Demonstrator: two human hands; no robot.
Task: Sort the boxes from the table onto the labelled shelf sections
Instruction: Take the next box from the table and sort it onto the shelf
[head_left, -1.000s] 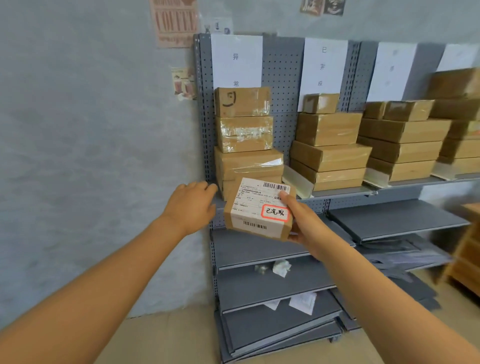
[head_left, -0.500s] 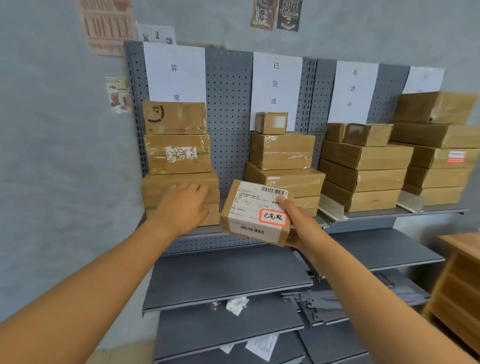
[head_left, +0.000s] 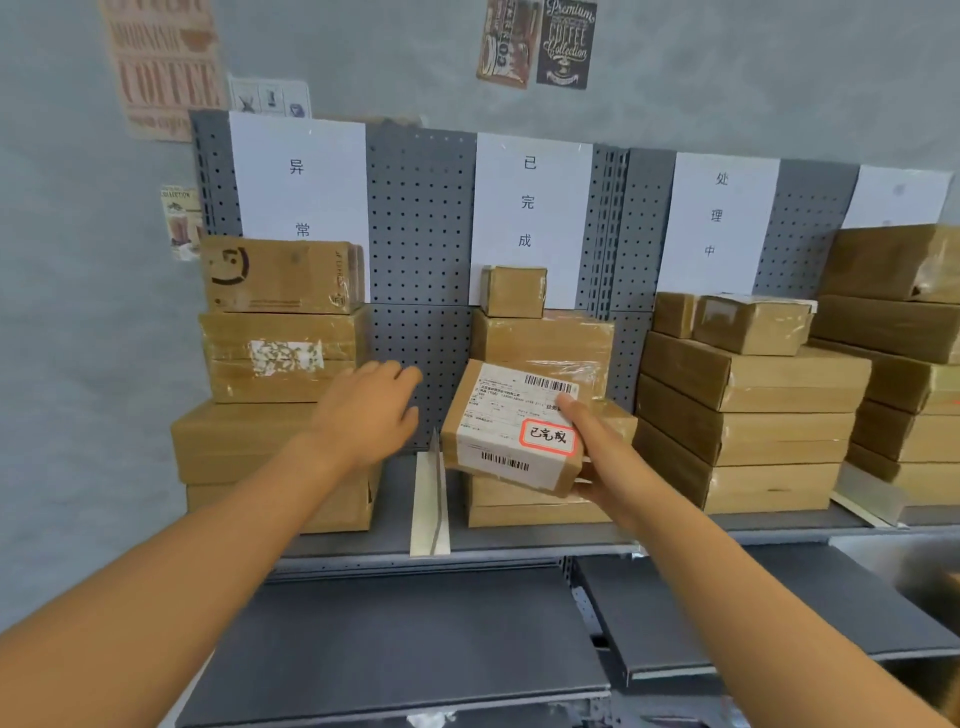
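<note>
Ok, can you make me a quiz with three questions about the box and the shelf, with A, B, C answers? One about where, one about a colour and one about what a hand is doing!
1. Where is the held box?
A. in front of the middle stack
B. on the floor
C. on the top of the leftmost stack

2. What colour is the border of the sticker on it?
A. blue
B. red
C. green

3. What is the left hand doing?
A. squeezing a box
B. holding paper
C. open, holding nothing

Answers:
1. A, it hangs before the stack under the second sign.
2. B, a red edge frames the handwriting.
3. C, its fingers are spread; only the right hand holds the box.
</note>
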